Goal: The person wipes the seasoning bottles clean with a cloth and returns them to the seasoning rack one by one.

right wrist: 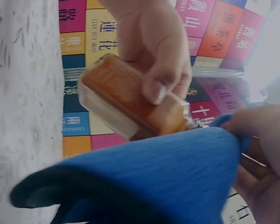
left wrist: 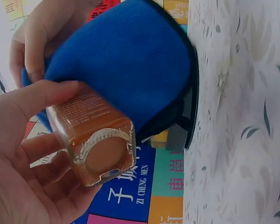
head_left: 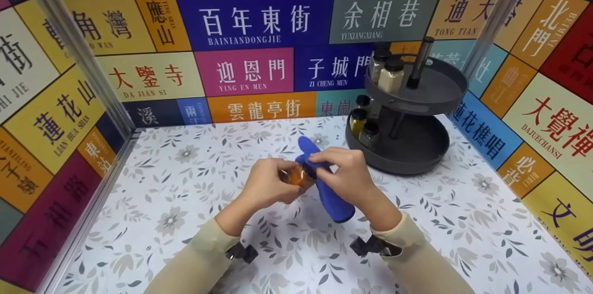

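Note:
My left hand grips a small square glass spice jar of orange-brown powder, thumb on one side and fingers on the other. Its base faces the left wrist camera, and print shows on one side. A blue cloth is pinched in my right hand at the jar's lid end, its loose part hanging down toward the table. In the right wrist view the jar lies tilted, and the cloth covers most of the lid end. Most of the lid is hidden there.
A dark two-tier round rack stands at the back right of the flower-patterned table. Several black-capped jars sit on its tiers, including a pale-filled jar on top. Colourful sign-covered walls enclose the table's back and sides.

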Demonstrator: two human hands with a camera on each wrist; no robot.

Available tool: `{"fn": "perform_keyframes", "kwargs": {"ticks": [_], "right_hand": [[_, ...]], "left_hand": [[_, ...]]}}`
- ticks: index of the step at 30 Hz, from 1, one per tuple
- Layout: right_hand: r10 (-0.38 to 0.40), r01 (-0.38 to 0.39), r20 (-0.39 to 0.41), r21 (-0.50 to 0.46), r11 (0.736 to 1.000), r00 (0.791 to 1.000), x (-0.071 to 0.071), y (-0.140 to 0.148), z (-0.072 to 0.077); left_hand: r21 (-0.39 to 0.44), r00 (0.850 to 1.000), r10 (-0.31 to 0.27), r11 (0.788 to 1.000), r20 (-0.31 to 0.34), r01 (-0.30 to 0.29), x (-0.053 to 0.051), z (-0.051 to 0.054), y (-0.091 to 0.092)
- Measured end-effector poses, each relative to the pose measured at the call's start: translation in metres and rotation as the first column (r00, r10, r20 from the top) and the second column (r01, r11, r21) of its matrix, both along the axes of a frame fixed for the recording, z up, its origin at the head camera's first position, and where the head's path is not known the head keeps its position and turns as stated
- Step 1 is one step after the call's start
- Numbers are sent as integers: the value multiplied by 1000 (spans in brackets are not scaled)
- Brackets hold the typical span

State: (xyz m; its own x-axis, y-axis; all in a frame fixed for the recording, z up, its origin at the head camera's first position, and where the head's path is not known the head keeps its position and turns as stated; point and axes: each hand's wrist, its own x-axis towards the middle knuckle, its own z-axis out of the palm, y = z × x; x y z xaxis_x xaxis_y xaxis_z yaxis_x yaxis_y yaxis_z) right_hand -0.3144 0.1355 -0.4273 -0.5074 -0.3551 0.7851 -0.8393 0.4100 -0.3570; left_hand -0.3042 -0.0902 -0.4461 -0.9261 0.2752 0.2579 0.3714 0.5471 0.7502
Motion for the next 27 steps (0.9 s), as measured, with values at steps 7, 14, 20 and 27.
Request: {"fn": "perform_keyframes", "kwargs": {"ticks": [7, 14, 20, 27], "right_hand": [[16, 146, 375, -399, 905, 927, -3, -10, -3], [192, 136, 544, -505, 852, 817, 2, -21, -9], [162, 137, 617, -408, 903, 770, 2, -24, -13], [-2, 142, 632, -172, 975, 775, 7, -25, -11]], "left_hand": [[227, 999, 48, 973, -22, -42, -4, -6, 1], [374, 998, 65, 926, -16, -54, -2, -5, 2], [456, 993, 108, 886, -42, -77, -1, 1, -2], [490, 989, 123, 869, -76, -70, -1, 2, -3]]}}
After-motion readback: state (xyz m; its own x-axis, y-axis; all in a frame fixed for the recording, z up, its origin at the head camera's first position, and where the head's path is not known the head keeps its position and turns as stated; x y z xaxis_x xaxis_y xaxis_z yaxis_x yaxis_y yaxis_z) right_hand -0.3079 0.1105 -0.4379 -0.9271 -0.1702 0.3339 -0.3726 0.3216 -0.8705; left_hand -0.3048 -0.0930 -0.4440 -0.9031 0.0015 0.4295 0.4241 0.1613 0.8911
